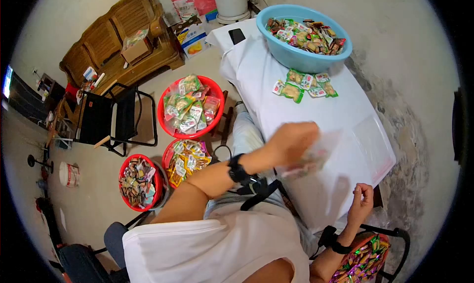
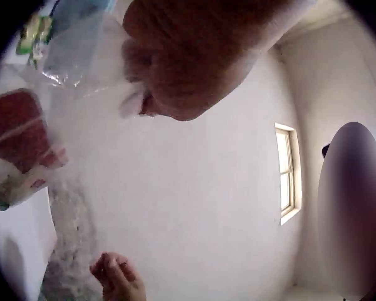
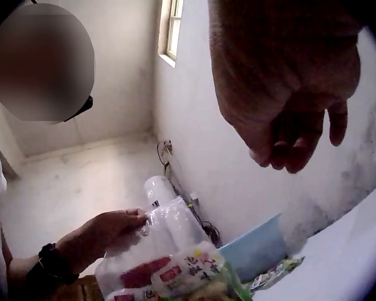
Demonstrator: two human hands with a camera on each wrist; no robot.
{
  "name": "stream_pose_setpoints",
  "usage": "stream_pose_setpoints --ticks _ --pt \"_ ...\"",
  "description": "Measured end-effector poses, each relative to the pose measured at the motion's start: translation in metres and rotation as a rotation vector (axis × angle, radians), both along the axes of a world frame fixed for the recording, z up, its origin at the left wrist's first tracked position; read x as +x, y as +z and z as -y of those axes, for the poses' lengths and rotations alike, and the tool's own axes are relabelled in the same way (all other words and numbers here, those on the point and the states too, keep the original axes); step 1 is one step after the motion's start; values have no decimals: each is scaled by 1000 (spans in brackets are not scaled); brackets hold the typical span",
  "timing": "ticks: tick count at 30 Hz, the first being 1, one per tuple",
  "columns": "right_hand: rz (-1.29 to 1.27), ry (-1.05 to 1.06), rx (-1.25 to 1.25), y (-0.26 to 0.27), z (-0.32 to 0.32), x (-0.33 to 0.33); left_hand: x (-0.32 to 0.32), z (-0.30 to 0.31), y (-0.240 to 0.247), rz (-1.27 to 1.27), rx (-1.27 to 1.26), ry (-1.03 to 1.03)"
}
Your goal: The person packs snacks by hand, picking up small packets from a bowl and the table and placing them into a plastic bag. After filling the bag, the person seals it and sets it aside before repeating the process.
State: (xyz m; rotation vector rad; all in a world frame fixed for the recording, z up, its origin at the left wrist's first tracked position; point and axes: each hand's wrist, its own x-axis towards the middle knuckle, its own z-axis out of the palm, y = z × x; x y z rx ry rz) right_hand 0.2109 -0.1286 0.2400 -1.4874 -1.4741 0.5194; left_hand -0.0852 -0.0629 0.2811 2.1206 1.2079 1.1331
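My left hand is raised over the white-covered table and grips the top of a clear plastic bag. Small printed food packets show through the plastic, one with a dark red patch; in the head view the bag is blurred. My right hand hovers near the table's right front edge, fingers loosely curled, with nothing seen in them in the right wrist view. Flat on the table lies another clear plastic bag. Farther back is a group of green-and-white packets.
A blue basin full of packets stands at the table's far end, with a phone beside it. Red basins of packets are on the left, near a black folding chair. More shiny packets fill a container at lower right.
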Motion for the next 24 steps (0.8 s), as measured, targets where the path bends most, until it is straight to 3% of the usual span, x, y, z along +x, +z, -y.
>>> stream_pose_setpoints --ticks 2,4,8,12,15,17,19,21,23,24 --pt "39 75 -27 0 1 -10 -35 5 14 166 -253 205" --pt "-2 90 -65 -3 1 -20 -72 -6 -5 358 -197 270" --pt "0 127 -102 -14 -4 -36 -126 -40 -32 271 -205 478" --pt "5 172 -106 -14 -12 -56 -186 -87 -85 435 -7 630" --pt "34 178 -113 -11 -15 -69 -234 -84 -82 550 112 831" --pt "50 197 -135 -14 -16 -75 -302 -84 -130 281 222 1110" --pt "73 208 -107 -16 -17 -81 -347 -69 -186 475 168 1201" --pt "79 208 -165 -18 -17 -87 -369 -36 -236 374 14 1358" --pt "93 195 -197 -22 -17 -89 -380 -14 -279 744 -19 1348" --pt "107 189 -229 -24 -17 -90 -376 -8 -278 744 -21 1348"
